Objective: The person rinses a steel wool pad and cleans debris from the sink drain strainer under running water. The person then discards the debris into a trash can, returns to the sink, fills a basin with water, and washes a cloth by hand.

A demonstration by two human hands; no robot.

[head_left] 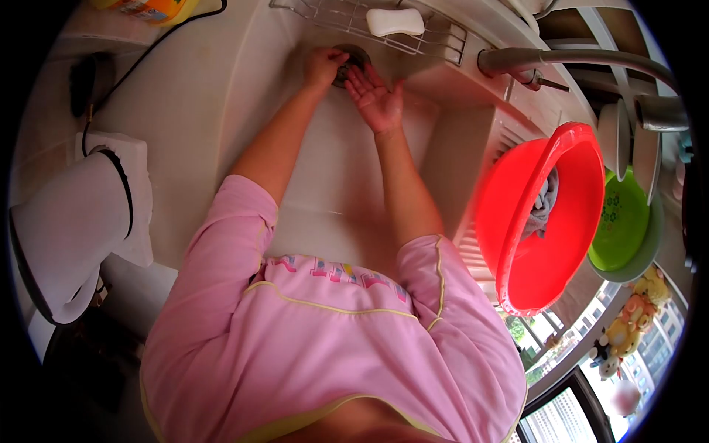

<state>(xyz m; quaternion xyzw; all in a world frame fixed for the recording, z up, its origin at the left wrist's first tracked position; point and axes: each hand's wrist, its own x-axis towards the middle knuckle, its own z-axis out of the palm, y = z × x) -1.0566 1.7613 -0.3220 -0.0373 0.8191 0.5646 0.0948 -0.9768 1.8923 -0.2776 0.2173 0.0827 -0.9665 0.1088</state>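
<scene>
Both forearms reach into a pale sink (332, 162). At its far end lies a dark round drain (350, 65). My left hand (325, 68) is at the drain's left edge with its fingers curled and pressed together; whatever they may hold is too small to make out. On the drain's right side, my right hand (375, 97) is turned palm up, its fingers spread and holding nothing. A white bar of soap (395, 23) rests on a wire rack (443, 46) above the drain.
A red basin (509, 199) with a grey cloth (545, 203) inside stands tilted at the right, before a green basin (620, 221). A metal faucet (509, 61) is at the upper right. A white kettle (74, 214) and black cord (131, 70) are at the left.
</scene>
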